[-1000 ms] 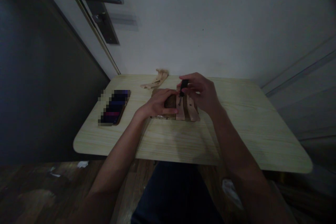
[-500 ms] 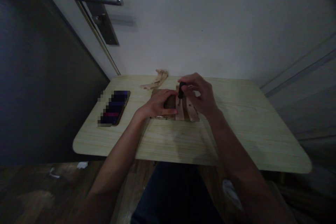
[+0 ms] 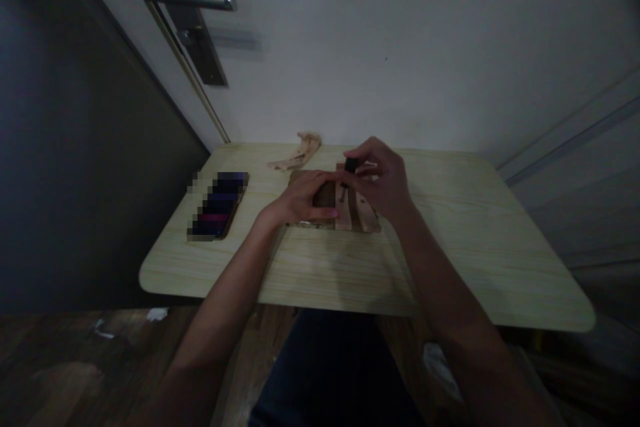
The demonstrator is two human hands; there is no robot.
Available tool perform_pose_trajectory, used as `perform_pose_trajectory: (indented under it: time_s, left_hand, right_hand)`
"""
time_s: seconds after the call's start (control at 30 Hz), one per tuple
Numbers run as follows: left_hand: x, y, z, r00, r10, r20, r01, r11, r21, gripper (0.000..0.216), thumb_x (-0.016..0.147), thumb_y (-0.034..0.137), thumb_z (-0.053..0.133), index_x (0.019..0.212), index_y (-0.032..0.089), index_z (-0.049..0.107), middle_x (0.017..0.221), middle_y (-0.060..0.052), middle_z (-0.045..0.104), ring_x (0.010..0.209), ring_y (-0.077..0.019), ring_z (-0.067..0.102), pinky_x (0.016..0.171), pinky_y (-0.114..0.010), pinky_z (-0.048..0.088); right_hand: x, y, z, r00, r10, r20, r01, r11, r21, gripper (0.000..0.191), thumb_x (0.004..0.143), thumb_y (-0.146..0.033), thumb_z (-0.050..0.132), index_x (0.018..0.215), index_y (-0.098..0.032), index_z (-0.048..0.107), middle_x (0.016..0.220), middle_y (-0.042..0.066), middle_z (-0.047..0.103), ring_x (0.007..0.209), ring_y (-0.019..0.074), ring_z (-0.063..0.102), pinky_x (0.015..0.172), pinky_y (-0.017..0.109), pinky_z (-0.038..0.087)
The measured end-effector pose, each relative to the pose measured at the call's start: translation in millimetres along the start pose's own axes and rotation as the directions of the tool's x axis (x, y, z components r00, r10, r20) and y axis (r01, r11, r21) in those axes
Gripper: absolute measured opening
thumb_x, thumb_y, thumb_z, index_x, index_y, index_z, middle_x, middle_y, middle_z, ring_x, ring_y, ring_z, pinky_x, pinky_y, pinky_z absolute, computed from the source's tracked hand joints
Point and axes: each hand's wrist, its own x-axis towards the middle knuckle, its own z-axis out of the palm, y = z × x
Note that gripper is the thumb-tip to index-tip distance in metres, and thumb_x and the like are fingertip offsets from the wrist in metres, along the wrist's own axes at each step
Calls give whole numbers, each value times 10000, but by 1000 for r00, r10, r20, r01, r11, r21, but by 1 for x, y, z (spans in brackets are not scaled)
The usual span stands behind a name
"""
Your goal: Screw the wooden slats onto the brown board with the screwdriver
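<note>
My right hand [image 3: 383, 180] grips a short black-handled tool [image 3: 351, 165] with a thin metal shaft, much like a small screwdriver. Its handle leans slightly right, and the tip reaches down to a pale tan strip [image 3: 343, 217] on a brown board [image 3: 325, 195]. A second tan strip [image 3: 367, 217], with a small dark spot, lies beside the first, partly under my right hand. My left hand [image 3: 300, 199] rests on the board's left part, thumb and fingers spread, fingertips at the first strip's left edge. The exact shape of the tool's tip is too small to make out.
A crumpled tan strip [image 3: 303, 150] lies behind the board. To the left is a phone [image 3: 233, 197], partly pixelated. The pale wood-grain table [image 3: 475, 240] has rounded front corners and stands against a white door [image 3: 425, 47] with a metal handle [image 3: 200, 0].
The black handle has tilted to the right from nearly upright, and the fingers of my right hand have shifted around it. My left hand stays in place on the board.
</note>
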Motion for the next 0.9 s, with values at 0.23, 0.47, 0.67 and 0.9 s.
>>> perform_pose_trajectory:
  time_s: [0.23,0.47,0.67,0.9]
  left_hand:
    - [0,-1,0,1000,-28,10,27,1000,11,778,731,755,583,1277,204,521,1252,-137,595,1154,-312,544,996,-483,407]
    - [0,4,-2,999,-31,18,31,1000,-3,751,745,731,589,1261,189,525,1256,-140,590,1161,-305,542,995,-475,417]
    - [1,5,-2,1000,-16,7,16,1000,-1,723,750,730,582,1260,219,534,1206,-122,614,1117,-298,563,964,-470,438]
    - [0,-3,3,1000,4,-12,-4,1000,17,763,746,725,598,1325,239,491,1249,-125,605,1139,-308,559,979,-482,428]
  right_hand:
    - [-2,-2,-5,993,-116,-38,111,988,-110,243,808,-444,683,908,-233,613,844,-4,641,726,117,634,603,228,563]
    - [-2,-3,-11,989,10,147,-26,994,110,349,837,-448,648,1095,-234,553,928,24,707,806,141,708,593,211,557]
    - [-1,3,-8,993,14,121,-22,998,62,330,775,-433,719,1032,-254,615,821,-26,676,742,116,678,596,205,544]
    - [-2,7,-6,1000,-20,-23,19,998,-60,367,702,-466,776,918,-240,582,764,-45,603,662,102,612,545,209,543]
